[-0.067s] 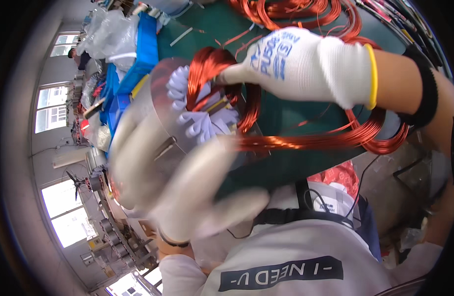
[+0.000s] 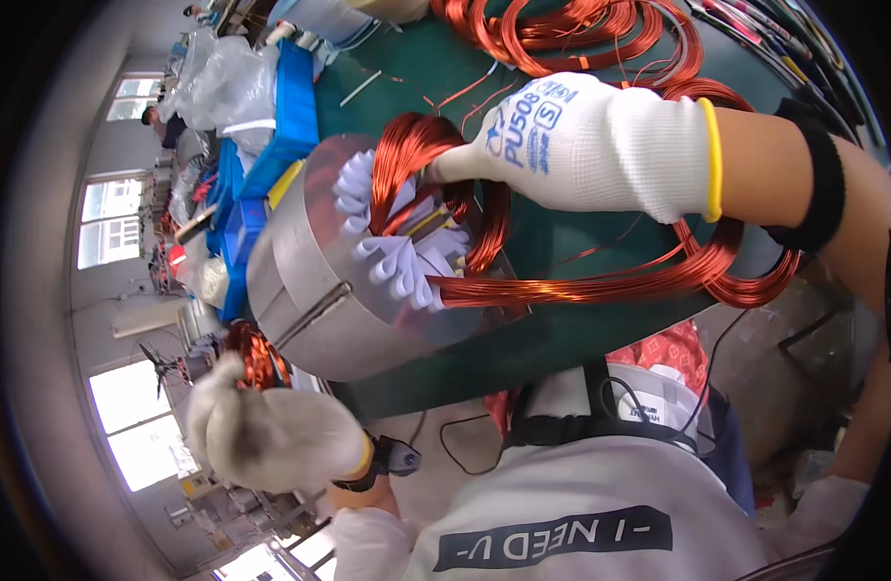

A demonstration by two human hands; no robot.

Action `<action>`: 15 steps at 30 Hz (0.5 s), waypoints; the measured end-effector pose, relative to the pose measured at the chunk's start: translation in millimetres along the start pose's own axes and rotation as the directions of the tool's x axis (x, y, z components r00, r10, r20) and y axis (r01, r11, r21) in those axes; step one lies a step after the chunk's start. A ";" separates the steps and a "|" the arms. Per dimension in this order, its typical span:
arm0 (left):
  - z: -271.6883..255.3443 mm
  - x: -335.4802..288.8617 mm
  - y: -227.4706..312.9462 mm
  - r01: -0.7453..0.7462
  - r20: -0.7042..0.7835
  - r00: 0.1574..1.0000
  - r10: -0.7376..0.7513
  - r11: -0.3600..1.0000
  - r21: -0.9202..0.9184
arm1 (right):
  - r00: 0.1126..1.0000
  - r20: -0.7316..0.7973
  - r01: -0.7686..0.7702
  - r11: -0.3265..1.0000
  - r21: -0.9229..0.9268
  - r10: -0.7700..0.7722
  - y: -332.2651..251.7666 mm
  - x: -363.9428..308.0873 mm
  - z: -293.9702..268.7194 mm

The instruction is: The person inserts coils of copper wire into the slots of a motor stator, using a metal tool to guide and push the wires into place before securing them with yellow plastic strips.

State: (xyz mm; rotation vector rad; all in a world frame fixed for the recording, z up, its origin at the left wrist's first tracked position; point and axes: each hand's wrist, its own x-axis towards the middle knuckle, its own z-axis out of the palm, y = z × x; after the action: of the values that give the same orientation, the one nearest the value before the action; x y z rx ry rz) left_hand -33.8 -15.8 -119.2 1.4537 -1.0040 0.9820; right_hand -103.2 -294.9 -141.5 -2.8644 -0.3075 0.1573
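Observation:
A grey metal stator (image 2: 315,315) lies on its side on the green table, with pale folded slot papers (image 2: 397,266) fanned out around its bore. A copper wire coil (image 2: 407,145) loops out of the bore. My right hand (image 2: 571,145), in a white knit glove, closes on this coil, its thumb against the strands and its other fingers partly hidden. Below it, a copper wire bundle (image 2: 581,290) runs from the bore to the right. My left hand (image 2: 276,436), also gloved, is off the stator, beside its far-end copper windings (image 2: 257,358); its fingers are blurred.
More copper coils (image 2: 581,39) lie along the back of the table (image 2: 387,97). Blue bins (image 2: 295,107) with plastic bags stand at the back left. A bundle of dark sleeved leads (image 2: 794,48) sits at the back right. Another person (image 2: 165,124) is in the distance.
My left hand has swung down and left, away from the stator's front, uncovering its metal side and the wire bundle. My right hand stays at the copper coil.

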 end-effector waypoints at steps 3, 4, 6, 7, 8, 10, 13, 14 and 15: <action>-52.2 2.0 -47.9 -0.239 0.606 0.795 -0.033 0.900 0.363 | 0.996 0.085 -0.042 0.997 0.068 0.036 -0.5 0.4 -4.9; -67.5 -6.4 -64.0 -0.136 0.684 0.686 -0.248 0.880 0.456 | 0.998 0.061 -0.035 0.998 0.052 0.032 -1.0 1.3 -4.2; -90.4 -23.9 -89.9 0.086 0.731 0.537 -0.421 0.889 0.449 | 0.999 0.046 -0.028 0.999 0.025 0.027 -2.6 2.7 -1.6; -97.7 -29.5 -98.8 0.128 0.742 0.506 -0.440 0.889 0.440 | 0.998 0.048 -0.036 0.999 0.014 0.036 -3.2 2.8 -0.7; -101.7 -32.4 -105.3 0.162 0.752 0.479 -0.453 0.887 0.432 | 0.997 0.051 -0.050 0.999 0.010 0.049 -3.8 2.3 -0.1; -103.6 -32.4 -110.4 0.202 0.767 0.443 -0.465 0.885 0.420 | 0.994 0.082 -0.074 0.997 0.016 0.073 -4.5 0.0 -1.7; -99.4 -21.6 -108.2 0.232 0.776 0.411 -0.478 0.878 0.419 | 0.986 0.140 -0.087 0.996 0.004 0.086 -8.4 -1.0 -10.1; -96.7 -18.2 -108.7 0.241 0.779 0.406 -0.478 0.878 0.414 | 0.988 0.135 -0.075 0.997 0.004 0.074 -9.5 0.1 -14.1; -94.7 -15.4 -109.7 0.252 0.781 0.398 -0.481 0.876 0.411 | 0.989 0.130 -0.067 0.998 0.004 0.066 -10.4 1.7 -18.3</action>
State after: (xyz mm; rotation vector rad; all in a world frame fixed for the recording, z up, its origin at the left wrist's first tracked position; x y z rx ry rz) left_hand 60.6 88.4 -157.7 2.3540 -1.1802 -0.0936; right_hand -101.2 -289.1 -121.3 -2.8632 -0.2352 0.3579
